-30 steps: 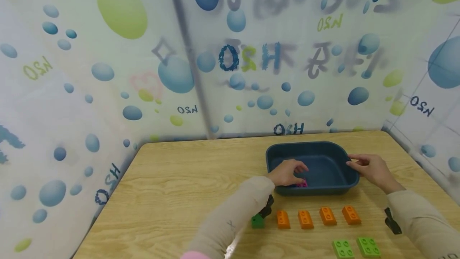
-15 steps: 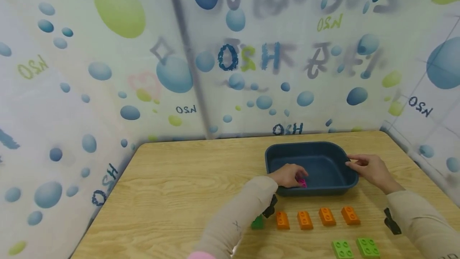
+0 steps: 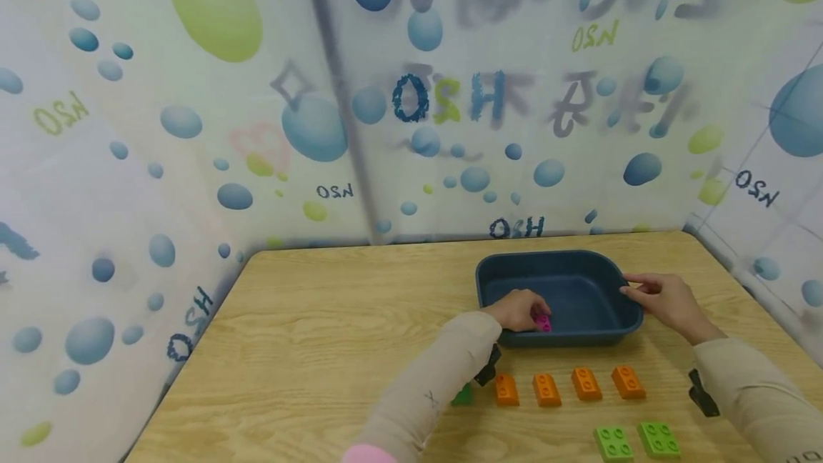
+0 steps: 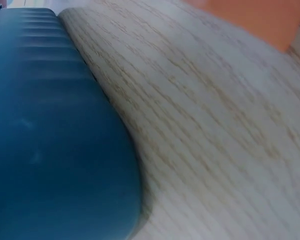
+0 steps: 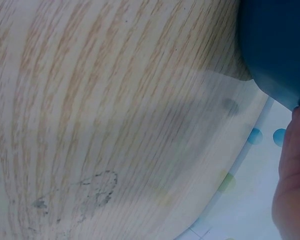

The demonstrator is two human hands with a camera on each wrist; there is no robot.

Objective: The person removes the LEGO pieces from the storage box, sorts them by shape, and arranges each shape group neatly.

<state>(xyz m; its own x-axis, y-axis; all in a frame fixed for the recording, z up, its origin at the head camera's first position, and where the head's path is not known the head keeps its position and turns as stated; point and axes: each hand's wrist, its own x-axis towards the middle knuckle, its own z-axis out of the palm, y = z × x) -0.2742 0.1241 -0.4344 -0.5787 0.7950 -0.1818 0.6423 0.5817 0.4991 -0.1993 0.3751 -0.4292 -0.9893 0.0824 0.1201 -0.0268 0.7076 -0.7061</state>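
Note:
A dark blue plastic basin (image 3: 579,339) stands on the wooden table. My left hand (image 3: 516,310) reaches over its near left rim, fingers curled down around a small magenta building brick (image 3: 544,323), partly hidden by them. At the right end of the basin, my right hand (image 3: 670,303) pinches the rim between thumb and fingers. Only the basin's outer wall (image 4: 65,140) and the tabletop fill most of the left wrist view; the left hand is out of sight there. Part of the right hand (image 5: 296,185) shows against the basin (image 5: 277,45) in the right wrist view.
In front of the basin lies a row of several orange bricks, the leftmost orange brick (image 3: 506,390) beside a dark green brick (image 3: 463,396) partly covered by the left sleeve. Closer to me are two light green bricks, one light green brick (image 3: 659,439) further right. A patterned curtain (image 3: 386,163) hangs behind.
My left hand has moved slightly right and lower inside the basin, its fingers closing around the magenta brick. The right hand stays at the rim.

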